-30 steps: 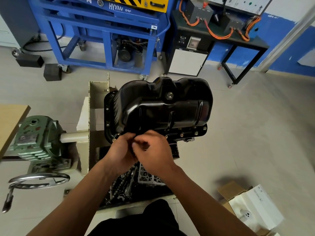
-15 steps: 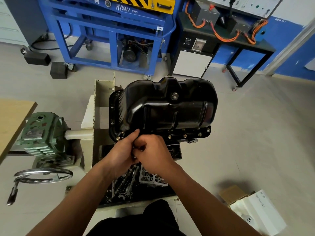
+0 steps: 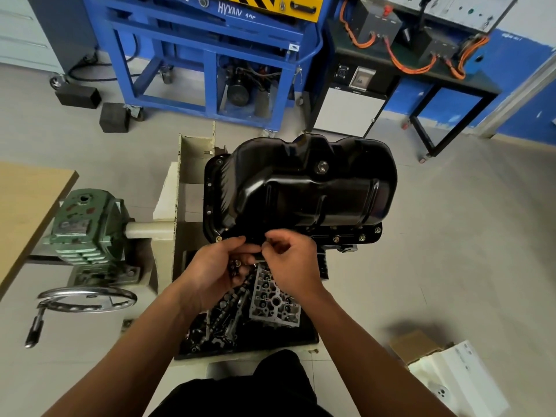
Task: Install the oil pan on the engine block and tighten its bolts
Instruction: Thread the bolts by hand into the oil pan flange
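Oil pan sits sump-up on the block, centre of my view, with its flange facing me. I count three flange bolts seated along the near edge toward the right corner, and one more at the near-left corner. Drain plug is on the far upper face. Both hands are at the near flange, left of centre, almost touching each other. Left hand is cupped palm-up just below the flange, fingers curled round a few loose bolts. Right hand has its fingers curled, with thumb and forefinger pinched together at the flange edge. Whatever is in that pinch is too small for me to make out. Below the hands is a black tray of engine parts, with a grey cast piece on the right side of it. Left of the pan are the stand's cream frame, a green gearbox and a chrome handwheel nearer me. Wooden tabletop at far left, blue steel frame behind, open carton near right on the floor.
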`<move>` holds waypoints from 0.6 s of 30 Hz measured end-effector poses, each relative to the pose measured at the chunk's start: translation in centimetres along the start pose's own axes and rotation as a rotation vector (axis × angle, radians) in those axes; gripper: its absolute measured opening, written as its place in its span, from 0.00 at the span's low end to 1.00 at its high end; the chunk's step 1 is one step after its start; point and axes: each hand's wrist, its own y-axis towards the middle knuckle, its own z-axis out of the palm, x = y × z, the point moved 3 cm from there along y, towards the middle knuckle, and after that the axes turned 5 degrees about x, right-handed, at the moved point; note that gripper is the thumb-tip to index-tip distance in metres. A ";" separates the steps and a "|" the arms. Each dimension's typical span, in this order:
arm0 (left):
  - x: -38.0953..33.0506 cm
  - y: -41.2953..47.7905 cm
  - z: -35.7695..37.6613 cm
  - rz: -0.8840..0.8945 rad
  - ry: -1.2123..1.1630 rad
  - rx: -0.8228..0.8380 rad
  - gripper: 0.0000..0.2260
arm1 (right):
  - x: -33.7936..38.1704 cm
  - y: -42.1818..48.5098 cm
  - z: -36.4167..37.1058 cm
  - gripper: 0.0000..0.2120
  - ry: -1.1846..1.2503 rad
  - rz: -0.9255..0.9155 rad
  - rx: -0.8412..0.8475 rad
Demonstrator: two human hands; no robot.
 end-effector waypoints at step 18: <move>-1.4 -0.8 -2.5 0.099 -0.078 -0.138 0.05 | 0.4 0.2 4.9 0.04 -0.054 0.125 -0.148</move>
